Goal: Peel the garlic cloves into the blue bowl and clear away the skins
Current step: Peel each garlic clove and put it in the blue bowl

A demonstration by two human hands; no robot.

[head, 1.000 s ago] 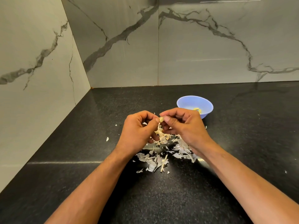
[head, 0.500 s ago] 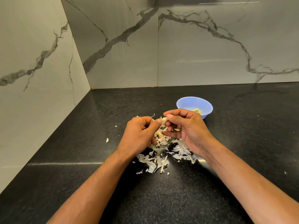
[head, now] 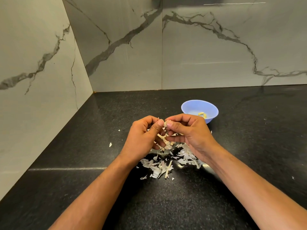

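**Garlic clove pinched between both hands above the skin pile**

Garlic clove (head: pixel 165 124) sits between the two thumbs, raised above the black counter (head: pixel 249 146), roughly midway between its left wall edge and the blue bowl (head: pixel 199 110). The left hand (head: pixel 142 138) pinches it from one side with thumb and curled fingers; the right hand (head: pixel 191 131) pinches it from the other, its lower fingers stretched out beneath. Only a small pale part of the clove shows between the thumbnails, so how much skin remains on it cannot be told.

Risks, as I judge them: the clove is small and probably slick once bare, so a hard nail stroke could shoot it out of the pinch, either onto the counter or into the heap of peeled skins (head: pixel 166 163) directly beneath the hands, where it would be awkward to find among the pale flakes. Loose flakes also lie apart from the heap, one near the left hand (head: pixel 110 144) and a few toward the counter's right edge, so careless sweeping later might miss them. The bowl stands just behind the right hand with peeled cloves (head: pixel 203 114) in it; a skin clinging to the fingers could drop in with the next clove.
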